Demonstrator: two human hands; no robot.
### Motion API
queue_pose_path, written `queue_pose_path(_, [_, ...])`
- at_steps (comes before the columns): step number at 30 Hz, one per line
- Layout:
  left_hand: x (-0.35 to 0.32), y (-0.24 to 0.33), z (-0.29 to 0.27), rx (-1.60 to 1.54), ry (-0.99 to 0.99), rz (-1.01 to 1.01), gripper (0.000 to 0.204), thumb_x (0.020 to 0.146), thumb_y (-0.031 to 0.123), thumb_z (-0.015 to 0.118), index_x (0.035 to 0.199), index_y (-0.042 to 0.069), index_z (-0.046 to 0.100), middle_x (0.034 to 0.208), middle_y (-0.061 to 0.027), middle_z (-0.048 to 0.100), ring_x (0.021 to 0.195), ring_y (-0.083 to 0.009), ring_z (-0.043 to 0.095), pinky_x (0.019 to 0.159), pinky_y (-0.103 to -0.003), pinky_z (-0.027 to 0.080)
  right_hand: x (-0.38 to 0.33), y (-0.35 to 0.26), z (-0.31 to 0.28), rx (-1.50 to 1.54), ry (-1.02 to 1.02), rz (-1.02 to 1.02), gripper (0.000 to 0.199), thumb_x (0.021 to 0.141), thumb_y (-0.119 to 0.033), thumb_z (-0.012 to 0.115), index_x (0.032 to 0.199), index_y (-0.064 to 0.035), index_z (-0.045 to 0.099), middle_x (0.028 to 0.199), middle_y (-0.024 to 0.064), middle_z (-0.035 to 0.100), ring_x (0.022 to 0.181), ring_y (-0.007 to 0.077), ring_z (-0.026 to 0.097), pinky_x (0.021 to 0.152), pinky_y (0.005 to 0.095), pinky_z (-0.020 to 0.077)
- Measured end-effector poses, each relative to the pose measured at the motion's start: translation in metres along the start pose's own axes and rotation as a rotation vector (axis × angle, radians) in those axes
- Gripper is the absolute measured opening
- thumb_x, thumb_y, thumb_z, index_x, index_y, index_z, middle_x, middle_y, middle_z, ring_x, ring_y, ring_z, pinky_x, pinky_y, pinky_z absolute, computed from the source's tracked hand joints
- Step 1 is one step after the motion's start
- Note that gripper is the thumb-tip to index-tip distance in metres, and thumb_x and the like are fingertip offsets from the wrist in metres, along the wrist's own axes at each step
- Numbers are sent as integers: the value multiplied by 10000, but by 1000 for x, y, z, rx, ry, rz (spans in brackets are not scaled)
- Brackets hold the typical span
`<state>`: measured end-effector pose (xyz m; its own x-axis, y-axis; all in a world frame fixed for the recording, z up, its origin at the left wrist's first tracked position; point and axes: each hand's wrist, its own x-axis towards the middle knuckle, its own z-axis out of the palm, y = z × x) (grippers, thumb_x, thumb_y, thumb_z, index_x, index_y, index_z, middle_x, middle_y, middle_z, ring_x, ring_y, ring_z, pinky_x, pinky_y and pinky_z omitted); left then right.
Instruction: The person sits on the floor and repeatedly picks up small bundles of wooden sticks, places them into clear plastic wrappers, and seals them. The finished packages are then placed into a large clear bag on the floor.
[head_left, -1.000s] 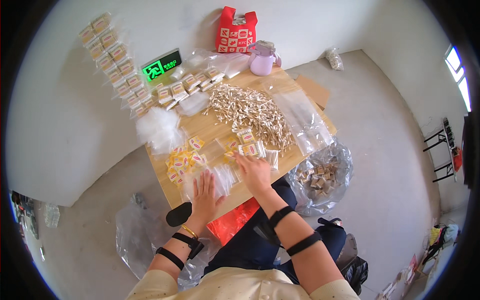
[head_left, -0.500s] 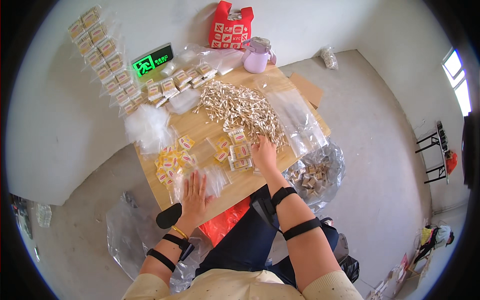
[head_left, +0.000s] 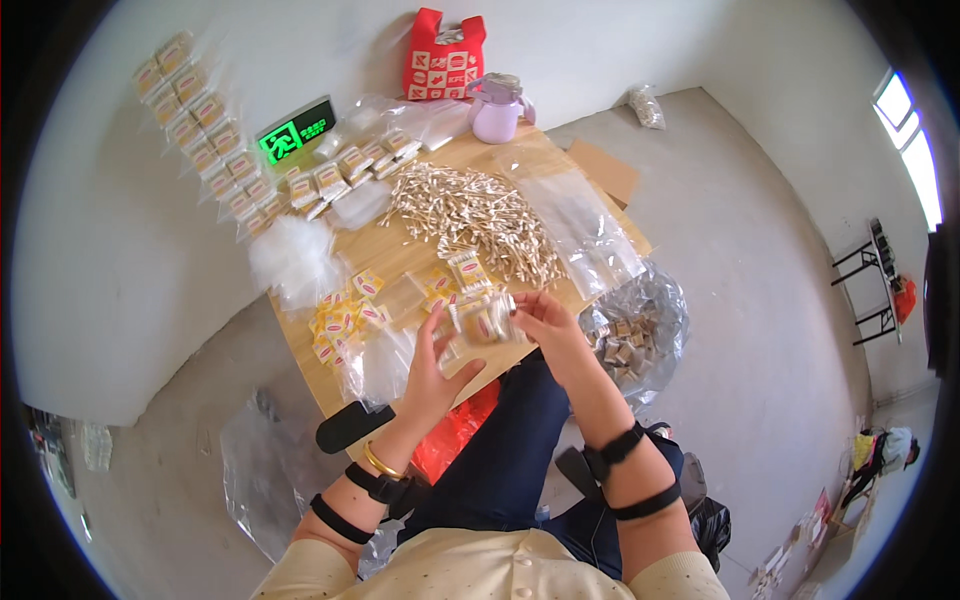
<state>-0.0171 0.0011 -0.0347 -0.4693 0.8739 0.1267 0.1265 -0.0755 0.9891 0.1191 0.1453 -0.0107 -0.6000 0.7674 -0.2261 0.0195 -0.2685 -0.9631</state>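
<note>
My right hand grips the right side of a small pack of cotton swabs, which is smeared by motion above the table's near edge. Thumb and fingers apart, my left hand is open at the pack's left side; I cannot tell whether a fingertip touches it. Just beyond lies another swab pack, beside a few yellow-and-white cards. A large heap of loose cotton swabs spreads over the middle of the table. Left of my left hand are clear plastic bags and a pile of yellow cards.
Bagged swab packs stand stacked at the far left, near a lit green sign. A lilac jug and red bag are at the back. Clear plastic sheeting covers the table's right side; a plastic sack of small packs sits below.
My left hand has lifted off the plastic bags and moved right. My right hand has picked up a swab pack from the table and brought it toward me.
</note>
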Motion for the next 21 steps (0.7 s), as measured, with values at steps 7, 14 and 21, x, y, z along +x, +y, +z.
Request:
queue_pose_path(7, [0, 27, 46, -551, -277, -251, 475, 848, 54, 694, 1263, 23, 466, 1127, -68, 589, 1013, -133, 589, 873, -304, 522, -99, -20, -40, -1, 39, -16, 147, 920, -141, 601, 1032, -46, 598, 872, -38, 593, 766, 28, 504, 660, 188, 370])
queue_pose_path(14, [-21, 61, 81, -507, -417, -202, 490, 826, 58, 719, 1252, 32, 479, 1121, -52, 585, 1035, -123, 567, 923, -291, 466, -158, -19, -68, -175, 171, -164, 129, 915, -88, 602, 987, 19, 615, 884, 15, 641, 801, 56, 571, 729, 214, 460])
queue_pose_path(21, [-46, 86, 112, 97, -239, 216, 307, 852, 146, 706, 1093, 37, 550, 945, -27, 602, 861, -100, 567, 773, -243, 458, -204, -23, -84, 39, 234, -228, 79, 893, -66, 628, 920, 7, 616, 834, -6, 627, 769, 54, 567, 696, 215, 462])
